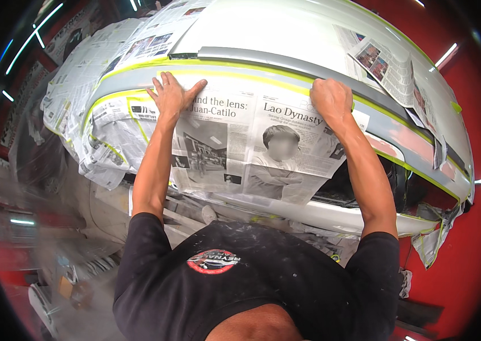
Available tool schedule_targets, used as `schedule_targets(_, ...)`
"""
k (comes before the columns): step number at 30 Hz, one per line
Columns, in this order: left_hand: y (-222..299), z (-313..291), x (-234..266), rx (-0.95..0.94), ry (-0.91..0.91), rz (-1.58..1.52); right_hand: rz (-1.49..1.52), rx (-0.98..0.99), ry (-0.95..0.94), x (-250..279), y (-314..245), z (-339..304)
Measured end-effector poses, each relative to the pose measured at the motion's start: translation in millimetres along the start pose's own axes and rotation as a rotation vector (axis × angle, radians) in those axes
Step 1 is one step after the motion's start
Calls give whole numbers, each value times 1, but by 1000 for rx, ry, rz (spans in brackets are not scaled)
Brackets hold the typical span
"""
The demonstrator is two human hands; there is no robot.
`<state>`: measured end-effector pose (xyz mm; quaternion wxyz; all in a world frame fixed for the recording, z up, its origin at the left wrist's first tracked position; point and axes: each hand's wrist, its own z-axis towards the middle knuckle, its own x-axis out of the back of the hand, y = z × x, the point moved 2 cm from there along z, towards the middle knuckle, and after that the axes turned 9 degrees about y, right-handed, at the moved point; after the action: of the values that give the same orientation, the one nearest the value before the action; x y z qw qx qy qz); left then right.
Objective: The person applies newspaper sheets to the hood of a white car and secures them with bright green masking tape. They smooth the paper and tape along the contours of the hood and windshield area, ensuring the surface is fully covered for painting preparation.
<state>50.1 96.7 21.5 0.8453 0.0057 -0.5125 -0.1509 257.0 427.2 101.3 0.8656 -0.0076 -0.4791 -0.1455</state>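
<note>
A double sheet of newspaper (pixel 240 148) hangs over the side opening of a car (pixel 263 25). Yellow-green masking tape (pixel 234 74) runs along the sheet's upper edge, just below the roof rail. My left hand (pixel 173 98) lies with fingers spread on the sheet's upper left part, pressing against the tape line. At the upper right corner of the sheet, my right hand (pixel 331 99) is closed in a fist against the tape. A bit of yellow-green shows beside its fingers, but what it grips is hidden. The sheet's lower edge hangs loose.
More taped newspaper (pixel 98 54) covers the car's left end, with clear plastic film (pixel 101 165) below. Loose newspaper (pixel 388 71) drapes over the roof at right. A dark opening (pixel 377 182) shows right of the sheet. Red walls (pixel 479 74) stand beyond.
</note>
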Motion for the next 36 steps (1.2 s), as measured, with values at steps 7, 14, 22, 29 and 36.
schedule_targets(7, 78, -53, -10, -272, 101, -172, -87, 46, -44, 2, -6, 1)
schedule_targets(14, 233, -113, 0, -711, 61, -457, -78, 50, -30, 2, -6, 1)
schedule_targets(22, 261, -128, 9, -719, 93, -523, 404, -121, -76, 35, 52, 5)
schedule_targets(29, 265, -131, 9, -727, 77, -475, 332, -249, -353, 71, 190, -57)
schedule_targets(36, 263, -132, 14, -724, 53, -462, 119, -394, -302, 60, 172, -75)
